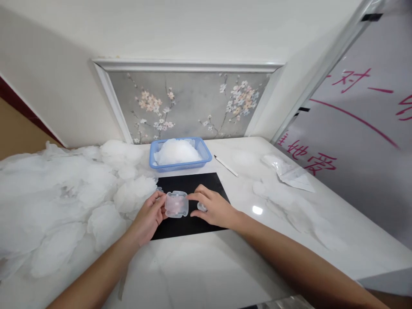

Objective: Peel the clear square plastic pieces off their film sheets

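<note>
Over a black mat (193, 229), a thin translucent plastic piece (177, 204) with rounded corners and small holes is held up. My left hand (149, 216) pinches it by its left edge, thumb in front and fingers behind. At its right edge, the index fingertip of my right hand (214, 207) touches or nearly touches it. A second small clear plastic piece (201, 207) shows within the curled fingers of that hand; most of it is hidden. Several more translucent pieces (135, 193) lie heaped just left of the mat.
A large pile of whitish plastic pieces (48, 193) covers the table's left side. Behind the mat stands a blue basket (180, 166) filled with similar pieces. A white pen (226, 166) and a clear plastic bag (291, 176) lie rightward. A whiteboard (354, 128) borders the right.
</note>
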`<action>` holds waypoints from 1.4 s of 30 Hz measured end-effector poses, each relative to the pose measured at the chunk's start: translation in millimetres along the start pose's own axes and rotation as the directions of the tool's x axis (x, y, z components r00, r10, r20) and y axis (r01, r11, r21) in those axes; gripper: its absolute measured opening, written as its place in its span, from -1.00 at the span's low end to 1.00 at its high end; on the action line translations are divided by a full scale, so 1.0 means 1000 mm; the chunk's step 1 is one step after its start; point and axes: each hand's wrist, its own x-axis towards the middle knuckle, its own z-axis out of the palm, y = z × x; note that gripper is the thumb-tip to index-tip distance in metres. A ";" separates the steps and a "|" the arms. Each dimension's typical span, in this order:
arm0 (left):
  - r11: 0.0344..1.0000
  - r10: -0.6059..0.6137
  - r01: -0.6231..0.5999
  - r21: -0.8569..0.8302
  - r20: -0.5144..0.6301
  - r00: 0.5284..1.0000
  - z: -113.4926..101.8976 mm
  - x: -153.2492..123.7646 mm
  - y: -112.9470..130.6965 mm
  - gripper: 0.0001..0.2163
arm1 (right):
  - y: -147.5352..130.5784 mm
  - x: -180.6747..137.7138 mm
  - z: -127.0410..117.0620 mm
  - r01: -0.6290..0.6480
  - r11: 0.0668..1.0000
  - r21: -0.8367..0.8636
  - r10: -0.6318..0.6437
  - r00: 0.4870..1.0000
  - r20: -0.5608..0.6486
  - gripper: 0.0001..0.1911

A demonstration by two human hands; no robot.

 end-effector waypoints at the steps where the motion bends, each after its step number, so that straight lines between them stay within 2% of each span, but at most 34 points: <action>1: 1.000 0.000 0.000 0.001 0.003 1.000 0.000 0.000 0.000 -0.65 | 0.000 0.000 0.001 0.031 0.999 -0.024 -0.031 0.999 -0.008 -0.55; 7: 1.000 -0.001 0.001 0.000 0.003 1.000 0.002 0.000 -0.002 -0.63 | 0.000 0.001 0.004 0.104 0.989 -0.106 -0.105 0.995 -0.004 -0.58; 10: 0.999 -0.007 0.006 0.032 0.005 1.000 0.002 0.001 -0.003 -0.66 | -0.004 0.002 0.004 0.122 0.986 -0.111 -0.121 0.993 0.015 -0.70; 12: 0.992 0.022 -0.025 0.121 0.021 1.000 0.000 0.002 -0.003 -0.69 | -0.007 0.004 0.004 0.088 0.996 -0.021 -0.088 0.996 -0.008 -0.84; 14: 0.921 0.150 -0.163 0.353 0.063 0.987 -0.004 0.004 -0.002 -0.75 | -0.009 0.006 0.002 -0.070 0.981 0.183 0.078 0.996 -0.037 -0.85; 15: 0.814 0.254 -0.275 0.512 0.111 0.961 -0.006 0.005 -0.001 -0.79 | -0.008 0.007 0.000 -0.197 0.934 0.299 0.216 0.976 -0.031 -0.84; 16: 0.640 0.361 -0.383 0.666 0.179 0.915 -0.010 0.006 0.000 -0.84 | -0.006 0.008 -0.002 -0.332 0.854 0.400 0.367 0.930 -0.010 -0.83; 17: 0.419 0.449 -0.455 0.786 0.256 0.856 -0.013 0.008 0.001 -0.87 | -0.004 0.009 -0.005 -0.457 0.751 0.477 0.509 0.861 0.023 -0.84; 19: -0.001 0.543 -0.455 0.890 0.383 0.747 -0.022 0.011 0.001 -0.84 | 0.004 0.010 -0.013 -0.623 0.543 0.564 0.703 0.704 0.100 -0.84; 20: -0.149 0.563 -0.411 0.899 0.419 0.713 -0.026 0.013 0.000 -0.82 | 0.008 0.010 -0.017 -0.665 0.458 0.590 0.753 0.643 0.139 -0.83; 22: -0.330 0.582 -0.326 0.886 0.463 0.668 -0.034 0.017 -0.003 -0.81 | 0.015 0.010 -0.024 -0.707 0.328 0.627 0.791 0.568 0.227 -0.80; 24: -0.411 0.585 -0.299 0.861 0.501 0.638 -0.039 0.021 -0.006 -0.83 | 0.019 0.009 -0.030 -0.724 0.244 0.646 0.790 0.534 0.300 -0.76; 26: -0.428 0.576 -0.309 0.849 0.520 0.631 -0.042 0.023 -0.008 -0.85 | 0.021 0.009 -0.033 -0.728 0.197 0.657 0.781 0.521 0.343 -0.72; 28: -0.415 0.564 -0.320 0.852 0.517 0.644 -0.042 0.025 -0.008 -0.84 | 0.020 0.009 -0.034 -0.730 0.183 0.659 0.774 0.520 0.361 -0.70; 31: -0.403 0.562 -0.313 0.860 0.502 0.657 -0.040 0.026 -0.003 -0.80 | 0.018 0.010 -0.035 -0.731 0.192 0.655 0.771 0.526 0.360 -0.69; 34: -0.342 0.593 -0.366 0.866 0.501 0.630 -0.035 0.023 0.004 -0.78 | 0.016 0.010 -0.036 -0.732 0.218 0.646 0.771 0.535 0.346 -0.68; 36: -0.226 0.616 -0.452 0.863 0.486 0.620 -0.028 0.018 0.005 -0.79 | 0.015 0.010 -0.036 -0.735 0.237 0.635 0.774 0.538 0.333 -0.68; 37: -0.142 0.618 -0.487 0.862 0.462 0.637 -0.024 0.015 0.005 -0.80 | 0.016 0.010 -0.036 -0.736 0.241 0.633 0.776 0.538 0.330 -0.68; 40: 0.152 0.531 -0.516 0.843 0.371 0.762 -0.011 0.006 -0.001 -0.82 | 0.016 0.010 -0.035 -0.728 0.245 0.640 0.776 0.543 0.321 -0.66; 42: 0.298 0.431 -0.489 0.820 0.341 0.835 -0.003 0.003 -0.005 -0.82 | 0.017 0.009 -0.034 -0.721 0.242 0.649 0.775 0.547 0.318 -0.66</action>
